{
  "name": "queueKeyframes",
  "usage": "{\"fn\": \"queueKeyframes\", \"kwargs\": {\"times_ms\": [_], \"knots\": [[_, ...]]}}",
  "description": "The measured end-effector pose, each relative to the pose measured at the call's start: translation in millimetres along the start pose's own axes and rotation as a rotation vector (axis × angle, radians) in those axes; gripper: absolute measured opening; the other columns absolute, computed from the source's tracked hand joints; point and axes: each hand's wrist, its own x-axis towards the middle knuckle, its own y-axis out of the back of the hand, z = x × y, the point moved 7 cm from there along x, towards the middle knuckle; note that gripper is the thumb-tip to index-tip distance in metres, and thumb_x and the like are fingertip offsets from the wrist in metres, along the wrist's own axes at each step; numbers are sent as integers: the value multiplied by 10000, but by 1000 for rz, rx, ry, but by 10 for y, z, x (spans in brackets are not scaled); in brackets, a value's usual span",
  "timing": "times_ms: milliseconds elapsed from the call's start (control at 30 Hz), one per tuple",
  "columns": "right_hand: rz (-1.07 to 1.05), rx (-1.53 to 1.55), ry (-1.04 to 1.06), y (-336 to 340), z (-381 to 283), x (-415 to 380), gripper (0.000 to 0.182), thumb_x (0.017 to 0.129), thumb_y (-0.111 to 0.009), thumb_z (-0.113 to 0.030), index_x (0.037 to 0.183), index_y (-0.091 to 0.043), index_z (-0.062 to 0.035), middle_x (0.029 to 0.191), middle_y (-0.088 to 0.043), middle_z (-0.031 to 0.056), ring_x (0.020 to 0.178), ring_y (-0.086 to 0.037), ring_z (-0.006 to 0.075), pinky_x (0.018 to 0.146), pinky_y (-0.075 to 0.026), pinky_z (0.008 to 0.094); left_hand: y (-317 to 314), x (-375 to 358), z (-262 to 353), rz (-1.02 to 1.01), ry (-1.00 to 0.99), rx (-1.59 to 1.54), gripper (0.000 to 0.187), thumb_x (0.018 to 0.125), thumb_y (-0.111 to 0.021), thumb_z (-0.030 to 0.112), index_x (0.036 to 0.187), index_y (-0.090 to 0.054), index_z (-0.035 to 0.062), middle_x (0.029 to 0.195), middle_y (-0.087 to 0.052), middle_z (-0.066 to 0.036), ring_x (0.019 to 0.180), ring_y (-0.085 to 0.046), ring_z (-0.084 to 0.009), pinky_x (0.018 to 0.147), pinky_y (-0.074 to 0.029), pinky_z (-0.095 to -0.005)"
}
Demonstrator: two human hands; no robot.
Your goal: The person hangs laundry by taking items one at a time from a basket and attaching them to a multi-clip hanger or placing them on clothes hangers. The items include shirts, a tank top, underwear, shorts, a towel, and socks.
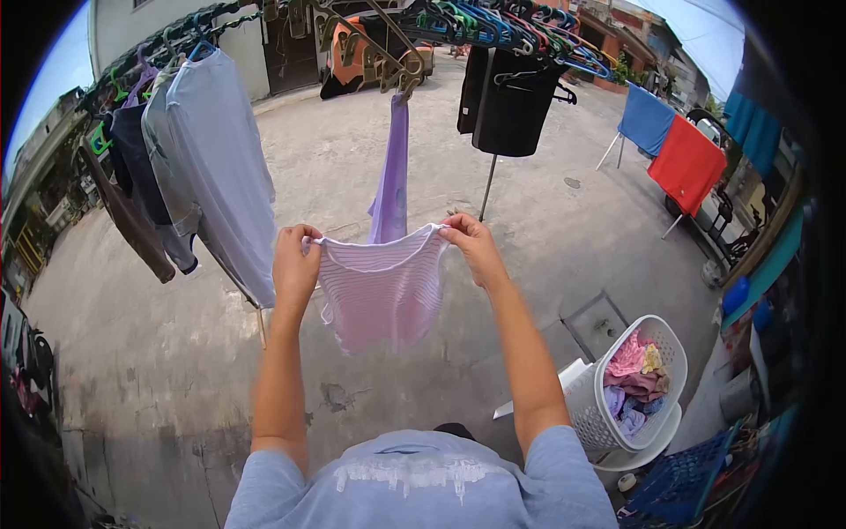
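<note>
A small pink-and-white striped garment, perhaps a sleeveless top (383, 291), hangs stretched between my two hands in front of me. My left hand (298, 260) pinches its upper left corner. At the upper right corner, my right hand (471, 242) pinches the cloth between thumb and fingers. Just behind the top, a purple garment (390, 176) hangs from a brown clip hanger (401, 75). The lower part of the purple garment is hidden behind the striped top.
At left, shirts (216, 150) hang on a line. Several coloured hangers (511, 31) and black garments (507, 101) hang ahead. A white laundry basket (586, 414) of clothes stands at right on a white stool or chair. Blue (646, 119) and red cloths (687, 163) drape a rack farther off.
</note>
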Motion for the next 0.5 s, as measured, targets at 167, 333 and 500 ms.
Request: {"fn": "queueKeyframes", "kwargs": {"times_ms": [167, 333, 500], "knots": [[-316, -146, -53, -554, -18, 58, 114, 799, -628, -119, 861, -618, -23, 817, -597, 12, 805, -537, 88, 736, -413, 225, -341, -126, 355, -124, -124, -473, 400, 764, -631, 149, 1128, -496, 53, 1198, -482, -101, 1117, -458, -235, 970, -344, -367], [-429, -271, 12, -867, -235, 263, 124, 799, -633, -127, 859, -608, -22, 799, -599, 7, 789, -539, 79, 686, -427, 219, -981, -90, 424, -518, 158, -947, 387, 808, -654, 182, 1115, -478, 23, 1035, -548, -65, 948, -536, -134, 831, -428, -277], [-89, -494, 486, -702, -922, 765, 229, 775, -635, -142, 963, -584, -23, 979, -576, 87, 883, -545, 186, 768, -434, 299, -972, 256, 428, -447, 359, -1138, 208, 819, -630, 174, 950, -509, 67, 835, -589, -18, 717, -567, -95, 640, -467, -252]]}}
